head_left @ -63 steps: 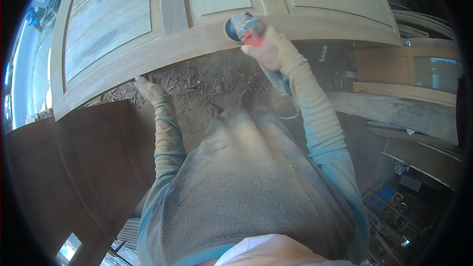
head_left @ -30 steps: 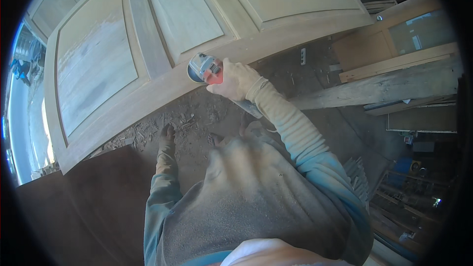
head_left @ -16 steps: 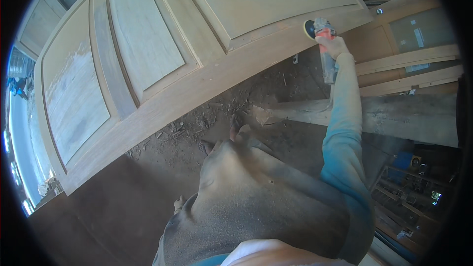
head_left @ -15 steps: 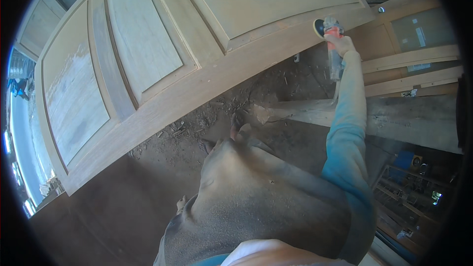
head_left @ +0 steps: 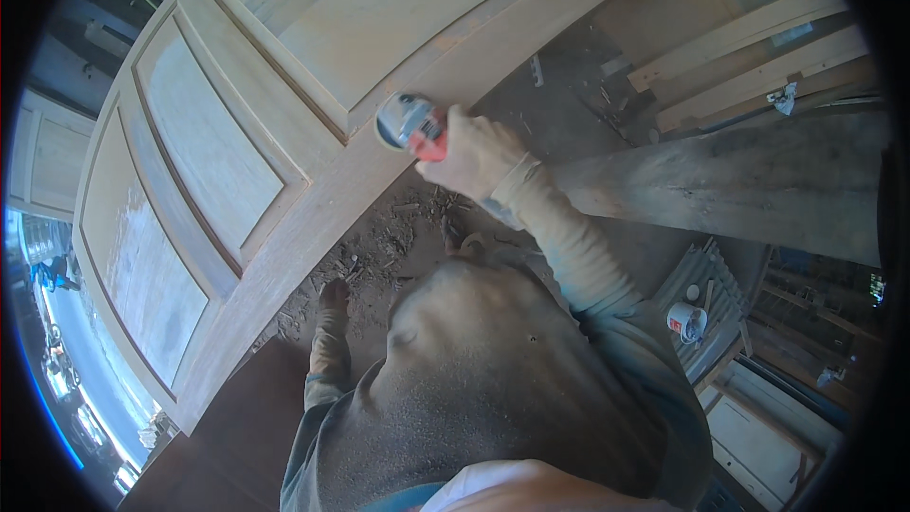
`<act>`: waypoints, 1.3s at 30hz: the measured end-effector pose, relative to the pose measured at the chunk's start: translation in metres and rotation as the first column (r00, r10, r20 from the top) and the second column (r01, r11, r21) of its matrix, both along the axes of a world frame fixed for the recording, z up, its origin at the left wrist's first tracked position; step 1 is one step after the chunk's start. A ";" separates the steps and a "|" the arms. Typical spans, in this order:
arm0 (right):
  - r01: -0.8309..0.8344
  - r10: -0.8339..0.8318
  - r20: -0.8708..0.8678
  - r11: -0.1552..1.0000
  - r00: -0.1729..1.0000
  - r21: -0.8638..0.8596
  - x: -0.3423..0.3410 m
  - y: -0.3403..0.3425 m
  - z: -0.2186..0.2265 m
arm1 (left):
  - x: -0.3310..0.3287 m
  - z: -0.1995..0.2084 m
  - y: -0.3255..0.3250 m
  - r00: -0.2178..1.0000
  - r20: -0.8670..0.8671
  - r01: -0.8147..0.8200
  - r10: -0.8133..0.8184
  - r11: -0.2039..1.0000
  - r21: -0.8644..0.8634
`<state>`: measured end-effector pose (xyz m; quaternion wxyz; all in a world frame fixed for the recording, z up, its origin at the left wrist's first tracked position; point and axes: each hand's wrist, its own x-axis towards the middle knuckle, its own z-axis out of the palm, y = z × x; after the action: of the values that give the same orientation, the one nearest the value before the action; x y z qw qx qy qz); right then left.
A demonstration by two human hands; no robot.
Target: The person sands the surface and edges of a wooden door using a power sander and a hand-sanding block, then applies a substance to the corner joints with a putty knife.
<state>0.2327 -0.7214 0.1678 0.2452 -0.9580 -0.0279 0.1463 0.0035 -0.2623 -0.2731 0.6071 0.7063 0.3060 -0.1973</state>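
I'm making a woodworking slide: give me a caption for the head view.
Right hand gripping a red-and-grey power tool at the edge of a pale panelled door.

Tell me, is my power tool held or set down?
Held: your right hand wraps around the red-and-grey power tool, with its round disc at the pale wooden door. Whether it's running, I cannot tell.

Dusty floor (head_left: pixel 569 100), wood scraps (head_left: pixel 358 267) scattered on it
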 end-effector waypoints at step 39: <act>-0.207 0.187 0.119 0.961 0.975 0.185 -0.236 0.443 -0.054 | -0.328 0.020 0.207 0.987 0.029 -0.158 0.156 0.984 0.087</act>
<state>-0.0028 -0.2784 0.1135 0.3208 -0.9277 -0.1498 0.1182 -0.3248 -0.0555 -0.2532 0.5923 0.7083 0.3625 -0.1269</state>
